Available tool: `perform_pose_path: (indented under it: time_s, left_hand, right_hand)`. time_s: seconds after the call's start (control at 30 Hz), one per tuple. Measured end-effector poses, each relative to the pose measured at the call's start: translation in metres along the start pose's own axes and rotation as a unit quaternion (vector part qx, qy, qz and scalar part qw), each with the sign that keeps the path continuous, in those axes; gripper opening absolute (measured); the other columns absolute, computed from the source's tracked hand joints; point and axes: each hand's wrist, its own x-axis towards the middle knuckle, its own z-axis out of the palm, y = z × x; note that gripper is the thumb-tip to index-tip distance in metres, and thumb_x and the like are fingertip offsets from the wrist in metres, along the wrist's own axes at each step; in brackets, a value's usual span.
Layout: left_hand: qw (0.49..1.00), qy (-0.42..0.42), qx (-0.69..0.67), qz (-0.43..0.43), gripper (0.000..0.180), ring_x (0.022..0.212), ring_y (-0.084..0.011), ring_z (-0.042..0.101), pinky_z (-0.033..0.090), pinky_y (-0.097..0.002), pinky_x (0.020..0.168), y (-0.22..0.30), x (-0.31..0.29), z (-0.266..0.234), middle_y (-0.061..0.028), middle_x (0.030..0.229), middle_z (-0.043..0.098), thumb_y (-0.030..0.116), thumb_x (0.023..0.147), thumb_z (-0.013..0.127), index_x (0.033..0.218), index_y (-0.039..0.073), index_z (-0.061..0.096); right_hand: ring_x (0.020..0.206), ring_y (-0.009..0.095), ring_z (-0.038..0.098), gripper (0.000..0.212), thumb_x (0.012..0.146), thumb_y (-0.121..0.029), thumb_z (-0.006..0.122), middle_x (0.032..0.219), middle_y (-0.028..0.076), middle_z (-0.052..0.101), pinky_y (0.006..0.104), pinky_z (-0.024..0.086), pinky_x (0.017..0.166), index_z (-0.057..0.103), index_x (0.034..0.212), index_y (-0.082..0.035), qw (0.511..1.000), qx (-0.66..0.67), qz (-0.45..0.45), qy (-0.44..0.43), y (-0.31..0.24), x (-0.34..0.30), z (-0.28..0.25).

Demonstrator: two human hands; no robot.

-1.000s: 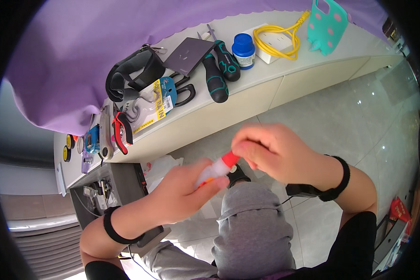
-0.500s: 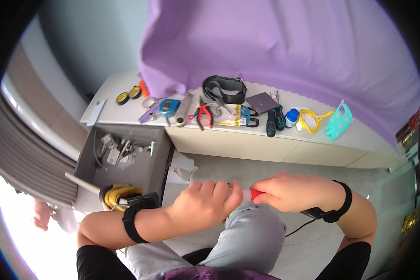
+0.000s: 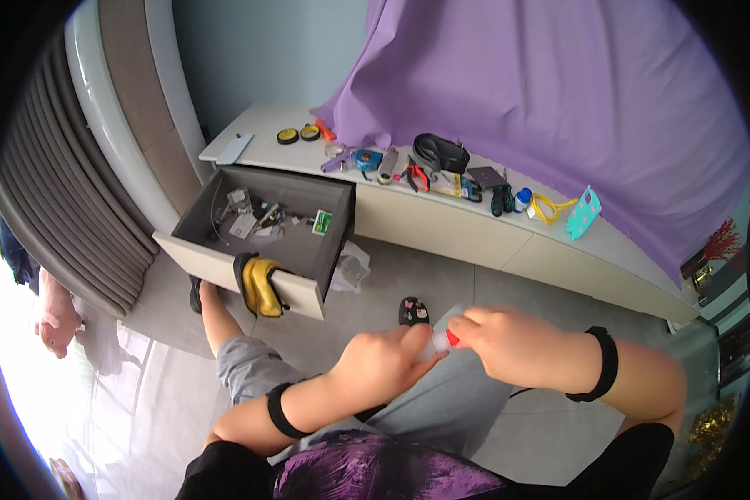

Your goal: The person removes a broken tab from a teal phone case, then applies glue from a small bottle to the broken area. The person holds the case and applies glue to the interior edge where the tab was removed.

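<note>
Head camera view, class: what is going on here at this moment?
A seated person holds a small bottle with a red cap over their lap. The left hand grips the body and the right hand pinches the cap. Ahead, a grey drawer stands pulled open with small bits inside and a yellow cloth draped over its front. Tools lie along the low white shelf under a purple sheet.
</note>
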Motion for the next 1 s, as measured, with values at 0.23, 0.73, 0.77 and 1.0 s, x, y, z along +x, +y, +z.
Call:
perform_pose_path:
  time_s: [0.23, 0.73, 0.77, 1.0]
  left_hand:
    - [0.943, -0.137, -0.277, -0.125, 0.032, 0.059, -0.0323, 0.060, 0.047, -0.0388, 0.052, 0.001, -0.022, -0.033, -0.0146, 0.065, 0.059, 0.033, 0.083, 0.066, 0.098, 0.006, 0.059]
    - [0.982, 0.068, 0.174, 0.009, 0.033, 0.052, -0.0237, 0.058, 0.047, -0.0334, 0.048, -0.005, -0.033, -0.011, -0.0048, 0.069, 0.054, 0.023, 0.073, 0.073, 0.096, 0.008, 0.056]
    - [0.986, 0.060, 0.155, 0.001, 0.032, 0.052, -0.0253, 0.058, 0.047, -0.0342, 0.048, -0.006, -0.033, -0.010, -0.0059, 0.068, 0.055, 0.023, 0.074, 0.073, 0.096, 0.007, 0.056]
    - [0.951, -0.064, -0.275, -0.123, 0.025, 0.049, -0.0110, 0.048, 0.038, -0.0250, 0.044, -0.014, -0.025, -0.026, -0.0019, 0.061, 0.051, 0.029, 0.089, 0.063, 0.093, 0.005, 0.058]
  right_hand:
    - [0.073, 0.030, 0.057, 0.011, 0.082, -0.004, 0.057, 0.078, 0.012, 0.053, 0.0396, 0.047, 0.060, 0.053, 0.090, 0.002, 0.990, -0.100, -0.085, 0.049, -0.043, -0.006, -0.005]
    - [0.065, 0.028, 0.068, 0.017, 0.088, -0.010, 0.046, 0.079, 0.017, 0.064, 0.0368, 0.051, 0.060, 0.055, 0.085, 0.004, 0.992, 0.048, 0.088, -0.075, -0.042, 0.022, 0.007]
    - [0.063, 0.028, 0.068, 0.017, 0.088, -0.010, 0.045, 0.079, 0.016, 0.063, 0.0365, 0.052, 0.060, 0.055, 0.086, 0.004, 0.992, 0.058, 0.095, -0.065, -0.041, 0.021, 0.008]
    - [0.070, 0.020, 0.058, 0.018, 0.077, -0.016, 0.060, 0.075, 0.005, 0.055, 0.0319, 0.050, 0.058, 0.056, 0.086, -0.002, 0.954, -0.252, -0.136, 0.093, -0.032, 0.022, 0.009]
